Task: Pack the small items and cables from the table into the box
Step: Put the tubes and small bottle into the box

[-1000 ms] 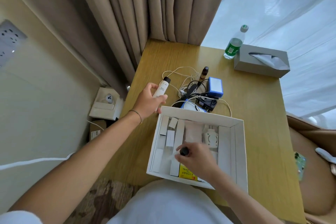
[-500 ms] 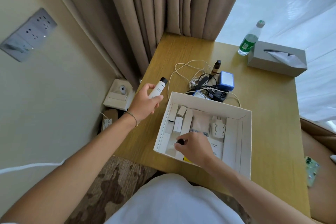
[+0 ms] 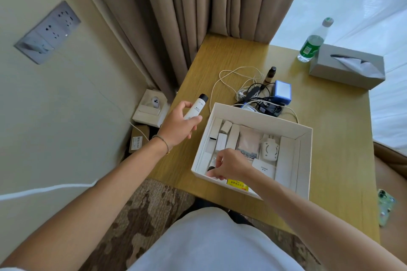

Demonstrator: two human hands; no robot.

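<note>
A white open box [image 3: 305, 160] sits on the wooden table [image 3: 334, 138], holding several small white cartons, a pink pouch, a white adapter and a yellow tea packet. My left hand [image 3: 178, 125] holds a white tube with a black cap [image 3: 197, 106] just left of the box's far-left corner. My right hand [image 3: 231, 166] is inside the box at its near-left corner, fingers pinched on a small black-capped item [image 3: 211, 168] that is mostly hidden. Behind the box lie tangled white and black cables [image 3: 244, 86], a blue-and-white charger block [image 3: 282, 91] and a small brown bottle [image 3: 270, 75].
A grey tissue box [image 3: 345, 66] and a green-labelled water bottle [image 3: 312, 43] stand at the table's far right. Curtains hang behind the table. On the floor at left are an open white carton [image 3: 150, 109] and a brown carton [image 3: 138, 138]. A phone [image 3: 385, 207] lies at the right.
My right hand has moved toward the box's near-left corner with the small black-capped item. My left hand with the white tube has stayed beside the box. The head camera has shifted.
</note>
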